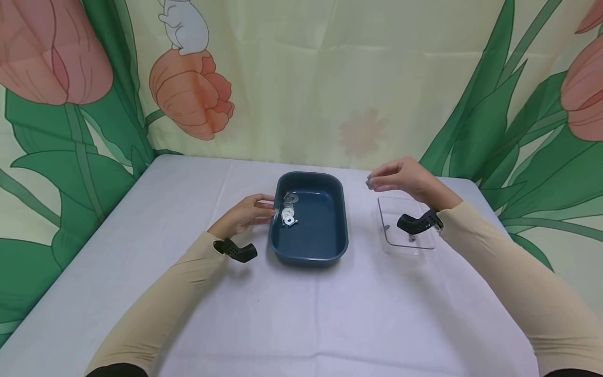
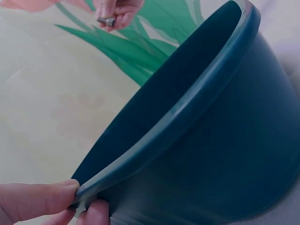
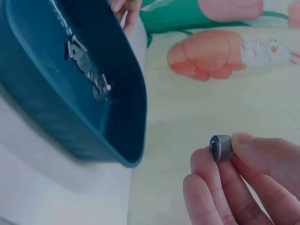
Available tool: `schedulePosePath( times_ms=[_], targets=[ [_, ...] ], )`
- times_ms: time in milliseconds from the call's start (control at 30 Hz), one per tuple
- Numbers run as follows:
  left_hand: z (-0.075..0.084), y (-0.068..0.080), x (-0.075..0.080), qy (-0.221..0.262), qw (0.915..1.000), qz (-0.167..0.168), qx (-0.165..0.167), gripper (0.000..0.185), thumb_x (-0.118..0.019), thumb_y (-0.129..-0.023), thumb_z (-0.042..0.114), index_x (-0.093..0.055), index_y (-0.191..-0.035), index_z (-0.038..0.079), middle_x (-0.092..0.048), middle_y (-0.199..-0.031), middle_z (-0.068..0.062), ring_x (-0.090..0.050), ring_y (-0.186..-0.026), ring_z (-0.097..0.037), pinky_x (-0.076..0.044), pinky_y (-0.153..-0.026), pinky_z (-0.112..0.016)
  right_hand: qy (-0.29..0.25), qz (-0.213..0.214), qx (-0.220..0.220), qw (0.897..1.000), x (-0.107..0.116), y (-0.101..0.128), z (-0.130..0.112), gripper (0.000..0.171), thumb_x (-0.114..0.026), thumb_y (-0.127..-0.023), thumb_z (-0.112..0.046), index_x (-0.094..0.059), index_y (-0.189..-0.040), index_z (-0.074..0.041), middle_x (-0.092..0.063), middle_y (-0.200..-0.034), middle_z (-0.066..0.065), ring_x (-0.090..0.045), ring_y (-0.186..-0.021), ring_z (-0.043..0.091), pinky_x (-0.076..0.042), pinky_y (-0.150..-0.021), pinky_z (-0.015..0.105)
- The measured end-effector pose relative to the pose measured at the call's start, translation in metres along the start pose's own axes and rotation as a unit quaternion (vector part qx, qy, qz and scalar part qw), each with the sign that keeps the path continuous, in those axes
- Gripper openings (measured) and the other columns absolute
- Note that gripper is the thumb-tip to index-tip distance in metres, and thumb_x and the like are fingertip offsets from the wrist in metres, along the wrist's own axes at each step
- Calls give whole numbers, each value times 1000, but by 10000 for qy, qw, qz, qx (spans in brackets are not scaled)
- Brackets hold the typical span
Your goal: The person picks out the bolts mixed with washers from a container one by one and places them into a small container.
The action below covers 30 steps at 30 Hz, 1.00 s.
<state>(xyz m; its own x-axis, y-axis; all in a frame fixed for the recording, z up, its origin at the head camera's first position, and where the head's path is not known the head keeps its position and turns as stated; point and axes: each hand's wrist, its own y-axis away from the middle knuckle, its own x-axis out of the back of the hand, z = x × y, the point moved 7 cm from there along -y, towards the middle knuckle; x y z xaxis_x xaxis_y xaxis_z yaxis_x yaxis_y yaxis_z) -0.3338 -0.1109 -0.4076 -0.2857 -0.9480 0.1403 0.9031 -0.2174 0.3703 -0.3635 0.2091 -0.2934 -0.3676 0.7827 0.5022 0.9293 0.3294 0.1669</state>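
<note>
My left hand [image 1: 247, 213] is at the left side of a dark blue plastic tray [image 1: 308, 259], pinching its rim between thumb and fingers, as the left wrist view shows. Silvery washers and screws [image 1: 288, 213] lie in a cluster along the tray's left inner side. Raised above the table to the tray's right, my right hand [image 1: 400, 179] pinches a socket head screw [image 3: 224, 148] between thumb and fingertips. Its knurled head with the hex recess shows in the right wrist view; fingers hide the rest there.
Below my right hand stands a clear plastic box [image 1: 409, 246], with a few small metal pieces [image 1: 412, 238] in it. A white cloth [image 1: 301, 319] covers the table. Behind hangs a curtain [image 1: 301, 84] printed with tulips and a rabbit.
</note>
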Motion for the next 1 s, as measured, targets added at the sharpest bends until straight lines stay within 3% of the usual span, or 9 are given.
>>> schedulePosePath(
  times_ms=[433,567,700,800,1000],
  targets=[
    [-1,-1,1,-3,10000,52,-39,51,-57,-92,4,-38,-140,5,-47,-137,-22,-53,-119,-29,-46,-103,-41,-187,-20,-35,9998,24,14,14,29,-69,-86,-18,-67,-110,-3,-71,-90,-10,-69,-85,6,-55,-82,18],
    [-10,2,-2,8,9999,114,37,51,-58,-91,4,-39,-139,5,-49,-134,-21,-55,-116,-27,-47,-102,-42,-52,-48,-118,9999,25,19,25,29,-69,-86,-21,-68,-109,-4,-71,-88,-13,-68,-85,5,-55,-87,22],
    [-14,3,-4,25,9999,122,0,51,-58,-91,3,-39,-139,3,-50,-132,-22,-56,-114,-27,-48,-101,-42,110,-27,-197,9997,25,21,36,36,-69,-86,-23,-64,-114,0,-70,-89,-14,-69,-88,8,-51,-96,34],
    [-12,2,-4,33,9999,68,-96,52,-58,-91,4,-38,-139,2,-50,-131,-22,-56,-116,-29,-48,-100,-42,233,29,-236,9994,28,21,40,42,-67,-87,-22,-60,-119,5,-70,-91,-13,-69,-89,8,-47,-100,41],
    [-6,1,-1,24,9998,124,-157,52,-58,-91,3,-39,-139,2,-51,-129,-20,-58,-111,-24,-49,-99,-41,311,62,-164,9994,35,24,46,42,-63,-90,-20,-57,-121,8,-71,-94,-10,-67,-85,2,-46,-101,44]
  ],
)
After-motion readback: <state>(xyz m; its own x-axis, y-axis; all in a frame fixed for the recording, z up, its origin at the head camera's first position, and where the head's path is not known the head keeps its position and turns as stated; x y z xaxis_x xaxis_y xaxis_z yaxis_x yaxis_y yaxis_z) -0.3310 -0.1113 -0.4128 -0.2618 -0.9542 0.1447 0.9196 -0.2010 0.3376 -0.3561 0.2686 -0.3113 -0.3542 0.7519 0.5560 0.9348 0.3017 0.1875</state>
